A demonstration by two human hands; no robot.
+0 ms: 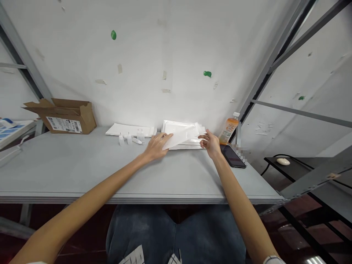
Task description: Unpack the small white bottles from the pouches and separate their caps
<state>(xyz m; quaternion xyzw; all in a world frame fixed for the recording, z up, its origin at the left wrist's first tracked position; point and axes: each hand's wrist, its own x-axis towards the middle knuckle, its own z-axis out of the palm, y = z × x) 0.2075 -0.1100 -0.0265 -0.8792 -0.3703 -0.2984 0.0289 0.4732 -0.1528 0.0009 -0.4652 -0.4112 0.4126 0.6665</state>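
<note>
A translucent white plastic bag [183, 135], long and narrow, is held at a slant above the table. My left hand [158, 147] is closed on its lower left end, thumb on top. At the bag's upper right end is my right hand [211, 143], its fingers curled and pinching the edge. Behind and under the bag lies a stack of white padded mailers [172, 126]. Left of my left hand are small white plug adapters [129, 139] and a small white piece [136, 140] lying flat. A stack of white sheets or flat sleeves [123, 129] lies behind them.
An opened cardboard box [68, 119] with a label stands at the back left. An orange drink bottle [229, 128] and a black phone [233, 157] are close to my right hand. The wall rises behind the table [82, 165]; metal frame posts [264, 79] flank it.
</note>
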